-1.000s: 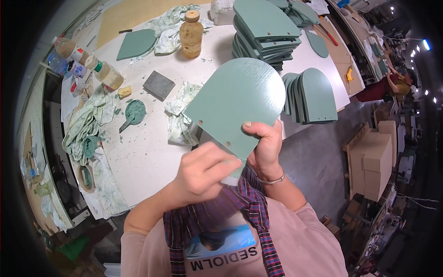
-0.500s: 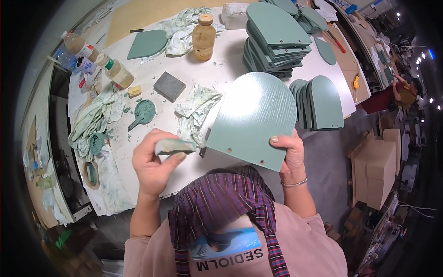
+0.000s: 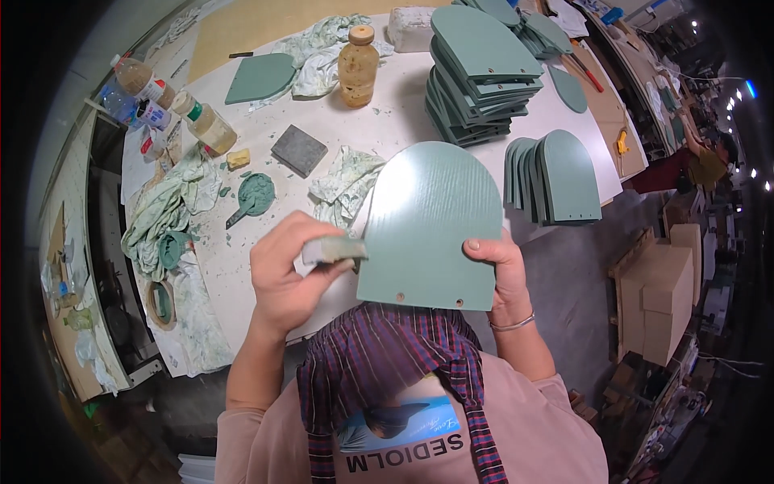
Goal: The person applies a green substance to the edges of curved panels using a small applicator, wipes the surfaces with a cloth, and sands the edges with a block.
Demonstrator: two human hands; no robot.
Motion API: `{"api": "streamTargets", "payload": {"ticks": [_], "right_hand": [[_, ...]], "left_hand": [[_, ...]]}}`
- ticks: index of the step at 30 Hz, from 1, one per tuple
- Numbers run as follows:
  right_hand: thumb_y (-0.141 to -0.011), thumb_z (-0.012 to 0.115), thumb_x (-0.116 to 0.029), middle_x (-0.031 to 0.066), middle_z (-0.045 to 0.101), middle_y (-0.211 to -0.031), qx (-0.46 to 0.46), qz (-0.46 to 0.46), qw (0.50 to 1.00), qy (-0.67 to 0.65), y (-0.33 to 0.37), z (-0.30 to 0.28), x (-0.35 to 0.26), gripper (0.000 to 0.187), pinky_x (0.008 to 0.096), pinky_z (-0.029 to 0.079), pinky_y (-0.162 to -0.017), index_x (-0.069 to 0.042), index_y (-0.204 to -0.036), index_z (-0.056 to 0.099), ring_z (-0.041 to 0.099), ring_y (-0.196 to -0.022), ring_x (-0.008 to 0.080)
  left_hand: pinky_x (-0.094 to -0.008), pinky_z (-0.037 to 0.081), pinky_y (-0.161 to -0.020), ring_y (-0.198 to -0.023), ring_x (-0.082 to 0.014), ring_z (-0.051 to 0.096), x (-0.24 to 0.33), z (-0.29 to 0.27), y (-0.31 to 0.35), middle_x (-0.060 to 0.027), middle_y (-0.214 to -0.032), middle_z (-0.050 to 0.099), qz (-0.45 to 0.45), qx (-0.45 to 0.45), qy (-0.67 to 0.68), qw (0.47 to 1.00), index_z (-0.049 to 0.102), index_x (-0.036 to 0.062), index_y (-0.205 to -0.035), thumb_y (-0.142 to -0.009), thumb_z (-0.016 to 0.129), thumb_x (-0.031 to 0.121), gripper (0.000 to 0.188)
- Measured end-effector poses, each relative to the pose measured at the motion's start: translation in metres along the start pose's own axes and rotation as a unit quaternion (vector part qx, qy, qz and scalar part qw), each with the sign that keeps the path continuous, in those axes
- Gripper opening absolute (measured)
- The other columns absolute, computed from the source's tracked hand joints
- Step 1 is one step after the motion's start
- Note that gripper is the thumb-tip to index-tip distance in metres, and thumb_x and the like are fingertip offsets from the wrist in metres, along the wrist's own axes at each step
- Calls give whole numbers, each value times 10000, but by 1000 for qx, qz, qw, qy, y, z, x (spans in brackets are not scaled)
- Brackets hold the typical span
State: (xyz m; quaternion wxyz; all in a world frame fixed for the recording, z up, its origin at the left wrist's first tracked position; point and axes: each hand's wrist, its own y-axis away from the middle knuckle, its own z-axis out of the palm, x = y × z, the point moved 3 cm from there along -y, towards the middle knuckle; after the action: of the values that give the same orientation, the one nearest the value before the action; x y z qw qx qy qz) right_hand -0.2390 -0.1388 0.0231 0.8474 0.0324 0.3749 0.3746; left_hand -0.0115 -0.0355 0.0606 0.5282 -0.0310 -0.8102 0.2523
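Note:
My right hand [image 3: 509, 278] holds a green round-topped panel [image 3: 435, 222] by its lower right edge, thumb on the front face. The panel has a wood-grain texture and two small holes near its straight bottom edge. My left hand [image 3: 282, 270] is closed around a sanding sponge [image 3: 332, 249], pale and stained green. The sponge's end meets or nearly meets the panel's left edge; slight blur hides which. Beyond the left hand lie a crumpled stained rag [image 3: 347, 181], a dark grey block [image 3: 299, 151] and a small scoop of green paste [image 3: 256, 194].
A tall stack of green panels [image 3: 484, 44] stands at the back, with a leaning row [image 3: 568, 177] at the table's right edge. A jar [image 3: 358, 68] stands mid-back; bottles [image 3: 205, 123] crowd the left. Cardboard boxes [image 3: 657, 298] sit on the right, and another person [image 3: 705, 165] is far right.
The panel has turned more upright and shifted slightly left and nearer to me. My left hand has moved right and a little away from me, bringing the sponge to the panel's left edge.

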Motion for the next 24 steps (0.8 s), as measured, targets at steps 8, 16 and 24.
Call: {"api": "streamTargets", "payload": {"ticks": [8,16,24], "right_hand": [[-721,632,-12,255,581,-1191,2,13,1000,-19,-1,-1,-5,679,426,541,-916,98,-1345,390,640,-1035,343],[-759,610,-7,232,621,-1120,-23,-8,1000,10,-2,1,3,531,371,562,-859,139,-1249,464,669,-951,297],[-752,662,-46,184,644,-1025,-23,-70,993,87,4,6,-3,477,330,561,-775,127,-1175,522,666,-867,243]], "left_hand": [[-296,459,-568,-633,-214,599,20,-5,6,-116,-789,658,50,-46,-4,998,682,9,-889,-600,806,-17,316],[-263,447,-587,-652,-180,595,5,-9,-9,-94,-764,628,-1,13,-13,1000,657,-14,-914,-645,786,-41,299],[-256,455,-608,-656,-150,591,-4,-2,-9,-90,-778,637,-8,35,-33,999,644,-21,-918,-681,789,-1,279]]}}
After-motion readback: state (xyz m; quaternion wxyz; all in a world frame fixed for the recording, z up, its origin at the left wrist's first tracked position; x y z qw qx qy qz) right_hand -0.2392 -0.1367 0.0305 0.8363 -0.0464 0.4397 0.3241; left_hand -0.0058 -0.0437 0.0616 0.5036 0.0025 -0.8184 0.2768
